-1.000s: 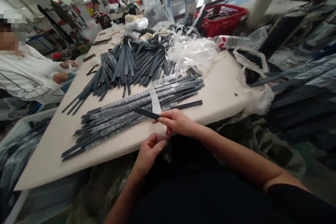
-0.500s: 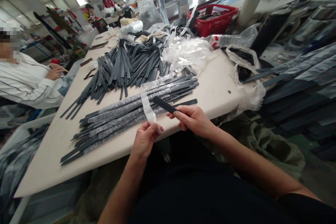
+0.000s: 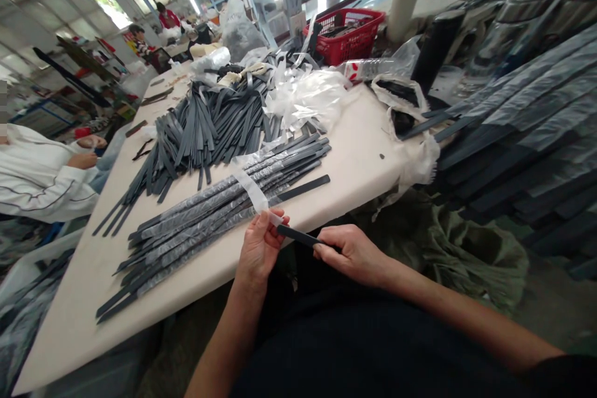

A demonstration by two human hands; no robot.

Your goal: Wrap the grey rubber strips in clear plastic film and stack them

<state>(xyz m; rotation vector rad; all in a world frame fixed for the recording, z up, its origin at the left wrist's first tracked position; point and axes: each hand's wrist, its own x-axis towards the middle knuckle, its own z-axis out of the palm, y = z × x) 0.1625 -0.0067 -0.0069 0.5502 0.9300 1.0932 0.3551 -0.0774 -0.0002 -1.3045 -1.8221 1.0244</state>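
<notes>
One dark strap is pinched in my right hand, a plastic strip in my left hand; I judge sleeving is starting, needing straight alignment.

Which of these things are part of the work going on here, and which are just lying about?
Seemingly part of the work:
dark strip, in the right hand
pale plastic strip, in the left hand
plastic-wrapped strips
loose dark strips
white plastic heap

Probably just lying about:
red basket
clear bottle
black cylinder
</notes>
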